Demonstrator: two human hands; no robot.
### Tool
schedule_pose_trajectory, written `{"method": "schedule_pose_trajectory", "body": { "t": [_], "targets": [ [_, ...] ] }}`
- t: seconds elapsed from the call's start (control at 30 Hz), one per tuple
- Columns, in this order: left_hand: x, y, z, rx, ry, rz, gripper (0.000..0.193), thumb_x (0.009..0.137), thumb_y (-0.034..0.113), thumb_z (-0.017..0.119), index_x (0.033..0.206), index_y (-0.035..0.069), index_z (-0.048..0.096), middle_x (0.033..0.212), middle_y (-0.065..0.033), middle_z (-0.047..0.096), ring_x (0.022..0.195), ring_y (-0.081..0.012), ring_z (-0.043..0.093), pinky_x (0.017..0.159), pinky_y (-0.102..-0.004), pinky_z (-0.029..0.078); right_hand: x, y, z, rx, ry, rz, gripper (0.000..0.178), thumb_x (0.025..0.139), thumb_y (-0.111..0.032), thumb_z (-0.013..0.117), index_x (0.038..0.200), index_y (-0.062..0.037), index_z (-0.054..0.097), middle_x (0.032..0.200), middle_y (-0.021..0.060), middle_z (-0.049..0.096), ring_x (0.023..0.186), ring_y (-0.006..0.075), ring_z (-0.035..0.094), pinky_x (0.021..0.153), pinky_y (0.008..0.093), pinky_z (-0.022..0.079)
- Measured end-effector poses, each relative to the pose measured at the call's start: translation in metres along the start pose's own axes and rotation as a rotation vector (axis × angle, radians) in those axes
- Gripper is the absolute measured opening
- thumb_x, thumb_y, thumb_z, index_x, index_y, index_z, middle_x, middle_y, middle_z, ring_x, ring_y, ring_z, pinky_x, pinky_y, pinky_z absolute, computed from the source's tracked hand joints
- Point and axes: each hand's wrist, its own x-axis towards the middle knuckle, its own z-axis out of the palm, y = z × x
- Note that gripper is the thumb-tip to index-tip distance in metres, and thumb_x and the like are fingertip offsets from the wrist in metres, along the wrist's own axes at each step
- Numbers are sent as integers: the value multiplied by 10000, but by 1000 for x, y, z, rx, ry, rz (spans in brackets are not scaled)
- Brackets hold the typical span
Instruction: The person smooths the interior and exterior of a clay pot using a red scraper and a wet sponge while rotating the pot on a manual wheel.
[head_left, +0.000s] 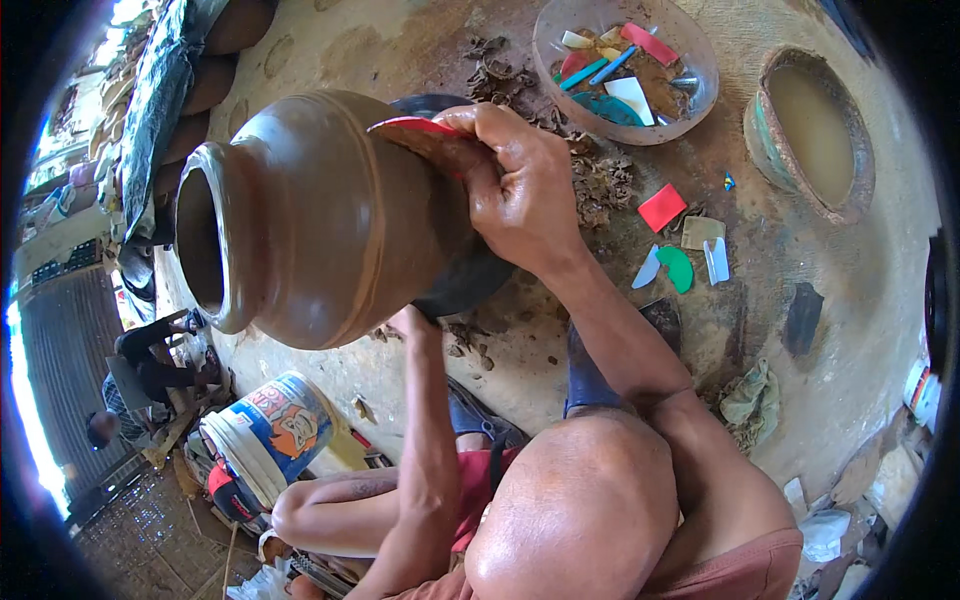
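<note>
A large, wet brown clay pot [310,220] lies tilted to the left in this view, its round mouth facing left. Pinched between the thumb and fingers of my right hand [525,185] is a curved red scraper [425,135], its edge at the pot's side. Low by the pot's near side is my left hand [408,322]; its fingers are hidden behind the pot. A dark, round support [475,280] shows behind the base of the pot.
Clay scraps [600,185] lie beyond my right hand. A clear tub [555,95] holds several coloured scrapers, with a bowl of murky water [770,150] to its right. Loose scrapers, including a red one [662,208], lie on the floor. A bucket [275,425] stands at left; a person [150,370] sits farther off.
</note>
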Motion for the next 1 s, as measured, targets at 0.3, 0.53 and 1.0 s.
{"method": "schedule_pose_trajectory", "body": {
  "t": [0.3, 0.53, 1.0],
  "targets": [
    [-71, -38, -2, -58, -210, -421, 765, 1032, 678, 517, 1513, 87, 458, 1353, -211, 669, 1158, -354, 708, 875, -515, 622, -2, -2, -5, 6, 32, -97, 310, 844, 99, 708, 1106, -54, 768, 1004, 142, 768, 952, 353, 737, 824, 416, 587],
    [2, -25, -34, 102, -114, 68, 623, 1055, 572, 535, 1444, 88, 573, 1316, -142, 679, 1147, -328, 700, 938, -506, 605, -9, -22, 6, -74, -13, -239, 368, 859, 190, 633, 1124, -27, 768, 1065, 142, 765, 975, 279, 759, 866, 353, 591],
    [-14, -17, 4, 104, -22, 50, 721, 1111, 604, 368, 1532, 32, 495, 1463, -125, 637, 1337, -317, 629, 1109, -463, 545, -29, -41, 1, -143, -46, -279, 368, 808, 68, 732, 1141, -77, 790, 1061, 110, 712, 911, 298, 701, 763, 386, 585]
  ]
}}
